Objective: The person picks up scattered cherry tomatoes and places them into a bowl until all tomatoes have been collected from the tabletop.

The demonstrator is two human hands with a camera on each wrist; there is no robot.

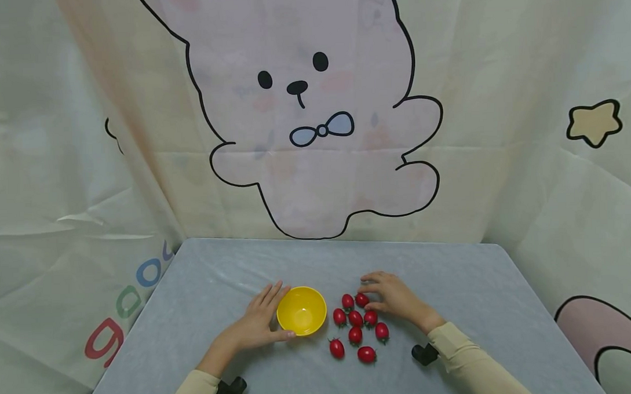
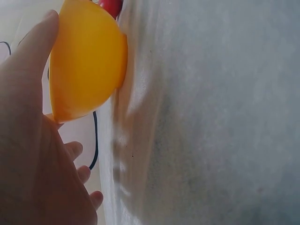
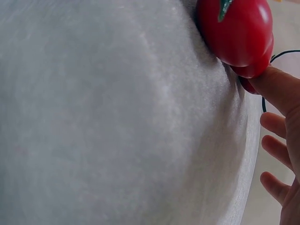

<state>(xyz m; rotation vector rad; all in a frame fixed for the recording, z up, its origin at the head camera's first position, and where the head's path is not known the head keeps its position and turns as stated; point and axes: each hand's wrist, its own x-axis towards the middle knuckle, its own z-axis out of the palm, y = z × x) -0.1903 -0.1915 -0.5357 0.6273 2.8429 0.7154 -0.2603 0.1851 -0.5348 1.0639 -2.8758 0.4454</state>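
Note:
A yellow bowl [image 1: 301, 311] stands upright on the table, with nothing in it. My left hand [image 1: 256, 324] rests along its left side, thumb by the near rim and straight fingers by the far rim. In the left wrist view the thumb lies against the bowl [image 2: 86, 61]. To the bowl's right lie several red cherry tomatoes [image 1: 355, 319] with green stems. My right hand [image 1: 399, 296] is at the far right of the group, thumb and forefinger on either side of one tomato [image 1: 362, 300]. Its other fingers are spread apart, and a nearer tomato [image 3: 236, 30] partly hides the thumb's contact.
A pale blue-grey cloth covers the table [image 1: 234, 263]. Behind it hangs a curtain [image 1: 474, 98] printed with a cartoon bear, and printed fabric hangs at both sides. A black wrist mount [image 1: 424, 354] sits by the right cuff, another [image 1: 231, 390] by the left.

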